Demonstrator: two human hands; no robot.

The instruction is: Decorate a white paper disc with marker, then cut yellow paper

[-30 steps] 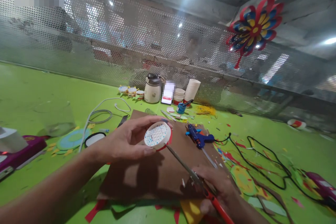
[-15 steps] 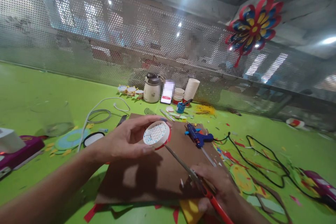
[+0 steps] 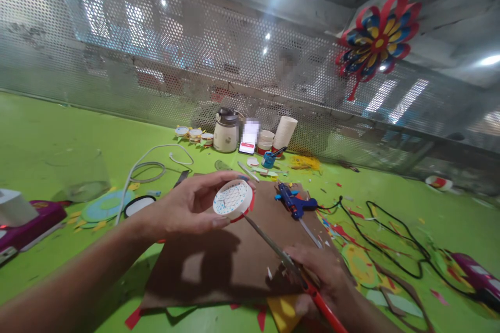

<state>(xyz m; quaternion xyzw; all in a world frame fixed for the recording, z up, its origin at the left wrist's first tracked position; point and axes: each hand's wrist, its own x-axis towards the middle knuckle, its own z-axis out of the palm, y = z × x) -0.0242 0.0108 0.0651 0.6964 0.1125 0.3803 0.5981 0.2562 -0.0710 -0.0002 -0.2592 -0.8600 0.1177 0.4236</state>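
Note:
My left hand point(image 3: 187, 207) holds a small round white cup point(image 3: 233, 200) with a red rim, its patterned flat end turned toward me, above a brown cardboard sheet point(image 3: 219, 265). My right hand point(image 3: 318, 276) grips red-handled scissors point(image 3: 289, 263) low at the right. Their blades point up and left, and the tip meets the cup's lower edge.
A blue glue gun point(image 3: 294, 202) lies on the cardboard's far right, its black cable point(image 3: 390, 250) looping over the green table point(image 3: 58, 130). Further back stand a jar point(image 3: 225, 132), stacked cups point(image 3: 285, 132) and a phone point(image 3: 248, 140). White cable point(image 3: 148, 164), paper discs and scraps lie around. A paper flower point(image 3: 377, 39) hangs on the mesh wall.
The cup and both hands stay almost where they were; the cup has shifted only slightly up and left against the scissor tip.

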